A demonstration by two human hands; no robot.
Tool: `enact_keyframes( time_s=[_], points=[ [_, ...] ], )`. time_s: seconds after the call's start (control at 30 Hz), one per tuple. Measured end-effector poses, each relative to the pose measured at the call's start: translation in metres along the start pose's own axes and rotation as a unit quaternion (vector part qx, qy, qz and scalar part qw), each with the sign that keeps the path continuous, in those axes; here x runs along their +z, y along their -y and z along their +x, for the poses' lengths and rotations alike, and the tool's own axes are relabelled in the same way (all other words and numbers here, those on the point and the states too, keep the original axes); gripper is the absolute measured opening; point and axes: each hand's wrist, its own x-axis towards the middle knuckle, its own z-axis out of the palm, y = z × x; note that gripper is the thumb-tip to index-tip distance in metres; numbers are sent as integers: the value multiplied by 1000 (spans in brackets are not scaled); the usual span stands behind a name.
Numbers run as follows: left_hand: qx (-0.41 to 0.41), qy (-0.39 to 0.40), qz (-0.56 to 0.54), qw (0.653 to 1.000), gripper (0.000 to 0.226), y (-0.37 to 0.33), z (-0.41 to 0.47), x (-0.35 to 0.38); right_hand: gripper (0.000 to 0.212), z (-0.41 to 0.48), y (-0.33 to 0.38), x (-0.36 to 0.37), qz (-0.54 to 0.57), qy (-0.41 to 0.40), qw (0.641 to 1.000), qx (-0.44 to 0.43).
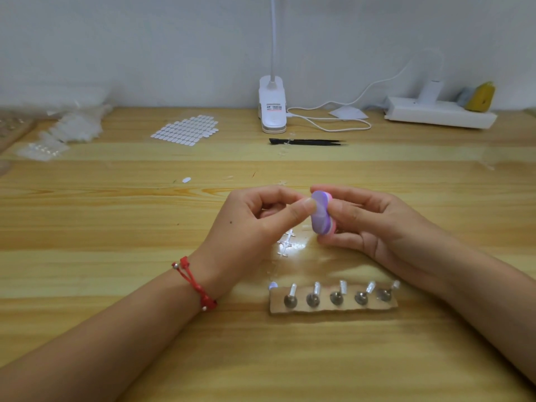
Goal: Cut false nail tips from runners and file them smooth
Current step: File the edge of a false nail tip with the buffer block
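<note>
Nearest me, at lower centre, a cardboard strip [333,305] lies on the wooden table [116,285]. Five metal pegs [336,297] stand along it, each carrying a clear nail.

Just beyond it my two hands meet at the middle of the frame. My right hand [377,227] is clamped on a nail file block [321,213], with fingers behind it and the thumb in front. The block's long axis runs roughly top to bottom in the frame, and its purple face is turned toward my left hand [255,224].

That hand is curled, thumb and forefinger pinched together, and the thumb tip touches the purple face. What it pinches is too small to see; I judge it is a nail tip, held at the block's left side. The coming stroke would run along the block's length, so the left hand is the one to guide it.

Under the hands lie cut runner scraps [288,242], and one loose tip [186,179] sits further back.

Toward the wall are black tweezers [307,142], a sheet of stickers [185,129], a clip lamp [272,111] with its cable [330,123], clear packets [66,126] at the upper left and a power strip [438,114] at the upper right. The wall is pale.
</note>
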Motion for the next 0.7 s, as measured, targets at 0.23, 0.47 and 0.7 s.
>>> enact_keyframes(
  time_s=[0.23,0.47,0.7],
  points=[
    [-12,-7,-10,1000,12,3,1,-1,30,-1,1,4,5,-19,1000,-8],
    [-11,-33,-16,999,16,4,2,-2,27,-2,2,5,4,-10,1000,-4],
    [-8,-26,-21,999,21,3,1,-2,30,-3,2,8,-20,-3,1000,-12]
  ],
)
